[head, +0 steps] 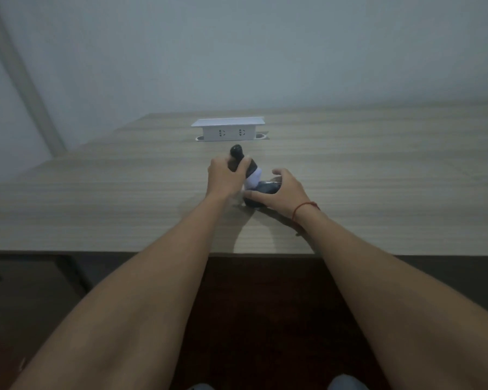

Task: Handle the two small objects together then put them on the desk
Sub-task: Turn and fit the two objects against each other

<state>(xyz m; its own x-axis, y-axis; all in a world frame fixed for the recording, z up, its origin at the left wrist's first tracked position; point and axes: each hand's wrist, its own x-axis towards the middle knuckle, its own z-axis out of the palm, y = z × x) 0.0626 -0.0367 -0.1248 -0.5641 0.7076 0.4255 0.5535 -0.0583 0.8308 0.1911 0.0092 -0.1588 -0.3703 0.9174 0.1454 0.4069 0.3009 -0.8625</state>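
- The left hand (226,173) is wrapped around a dark bottle (241,161) with a white label, its fingers pressed together on the neck below the black cap; the bottle leans toward the right and sits low over the tabletop (96,198) — whether its base touches the wood I cannot tell.
- The right hand (279,192) cups a dark rounded object (261,194), fingers spread around it, thumb at the near side; the object looks to be resting on the tabletop, just beside the bottle's lower end.
- Judging by this, the step in hand is the handling of the two things together, close to setting them down.
- The next move calls for bringing the bottle upright so it stands, then loosening both grips without knocking one thing against the other.
- A white socket box (228,128) stands further back, well apart — nothing lies in the way.
- A red string (304,207) circles the right wrist.
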